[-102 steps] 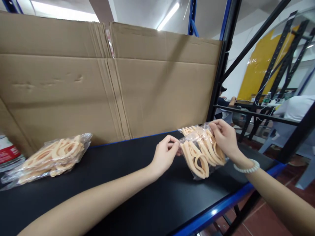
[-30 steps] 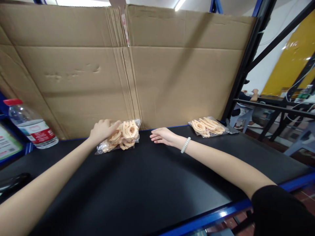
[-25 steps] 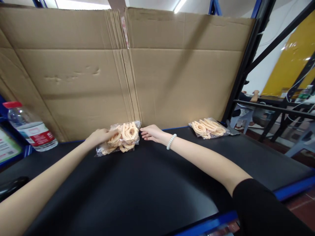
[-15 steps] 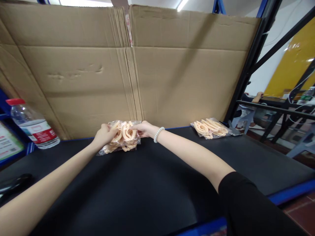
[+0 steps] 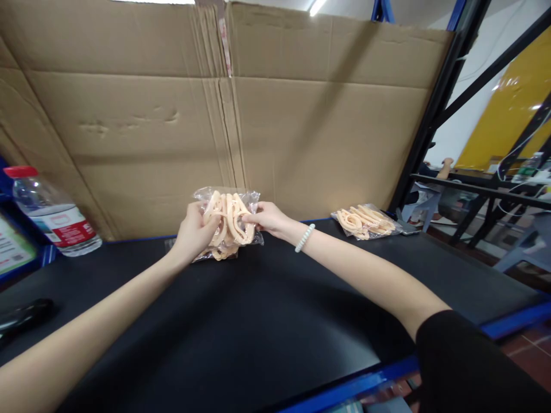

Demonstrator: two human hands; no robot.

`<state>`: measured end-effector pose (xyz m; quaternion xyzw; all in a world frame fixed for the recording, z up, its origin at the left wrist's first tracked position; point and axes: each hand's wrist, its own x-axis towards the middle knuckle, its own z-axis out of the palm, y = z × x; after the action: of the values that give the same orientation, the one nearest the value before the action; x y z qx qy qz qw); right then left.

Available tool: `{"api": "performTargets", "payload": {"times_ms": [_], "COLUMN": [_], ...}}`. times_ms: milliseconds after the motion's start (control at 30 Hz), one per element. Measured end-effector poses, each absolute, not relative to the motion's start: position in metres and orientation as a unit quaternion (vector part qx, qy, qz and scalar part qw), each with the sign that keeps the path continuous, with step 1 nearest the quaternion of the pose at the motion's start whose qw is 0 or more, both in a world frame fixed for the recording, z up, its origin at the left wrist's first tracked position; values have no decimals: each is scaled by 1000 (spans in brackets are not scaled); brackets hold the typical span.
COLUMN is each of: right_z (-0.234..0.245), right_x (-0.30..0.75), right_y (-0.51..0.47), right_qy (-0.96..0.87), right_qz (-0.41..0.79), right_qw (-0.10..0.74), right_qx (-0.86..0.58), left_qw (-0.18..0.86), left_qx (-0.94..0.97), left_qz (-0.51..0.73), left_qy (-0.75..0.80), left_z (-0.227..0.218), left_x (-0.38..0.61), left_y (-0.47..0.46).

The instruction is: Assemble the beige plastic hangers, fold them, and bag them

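Note:
My left hand (image 5: 196, 232) and my right hand (image 5: 273, 221) are closed on the two sides of a clear plastic bag of peach-coloured looped pieces (image 5: 229, 215). The bag is tilted up towards me, just off the table by the cardboard. Below it, partly hidden, more of the same pieces in clear plastic (image 5: 221, 252) lie on the black table (image 5: 258, 321). A pale bead bracelet (image 5: 305, 237) is on my right wrist. Farther right lies another clear bag of peach looped pieces (image 5: 365, 222), which neither hand touches.
Tall cardboard (image 5: 322, 126) stands along the table's back edge. A red-capped water bottle (image 5: 60, 218) is at the left, with a dark glossy object (image 5: 28, 314) nearer me. A black metal frame (image 5: 424, 132) rises at the right; part of another person (image 5: 443, 169) shows beyond.
Both hands have raised the upper bag and tipped its face towards me, leaving other bagged pieces below it. My right hand has shifted right. The view has moved slightly.

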<state>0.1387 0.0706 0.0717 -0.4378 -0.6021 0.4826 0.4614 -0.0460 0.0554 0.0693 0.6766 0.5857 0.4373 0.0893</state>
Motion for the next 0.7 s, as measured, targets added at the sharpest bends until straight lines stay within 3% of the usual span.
{"api": "performTargets", "payload": {"times_ms": [133,200,300,400,700], "right_z": [57,41,16,5,57], "right_x": [171,191,223,256,284], "right_y": [35,19,6,7,-14], "right_qy": [-642,-668,-734,-778,-821], "right_qz": [436,407,351,334,208], "right_qw": [497,502,464,404,394], "right_qx": [-389,-370,-350,-346,-357], "left_qw": [50,-19,-29,6,49], "left_qx": [711,774,884,963,967], "left_qz": [467,485,397,229,168], "left_qy": [524,406,244,142,187], "left_z": [55,40,22,19,19], "left_x": [-20,-14,-14,-18,-25], "left_y": [26,15,4,-5,-14]}}
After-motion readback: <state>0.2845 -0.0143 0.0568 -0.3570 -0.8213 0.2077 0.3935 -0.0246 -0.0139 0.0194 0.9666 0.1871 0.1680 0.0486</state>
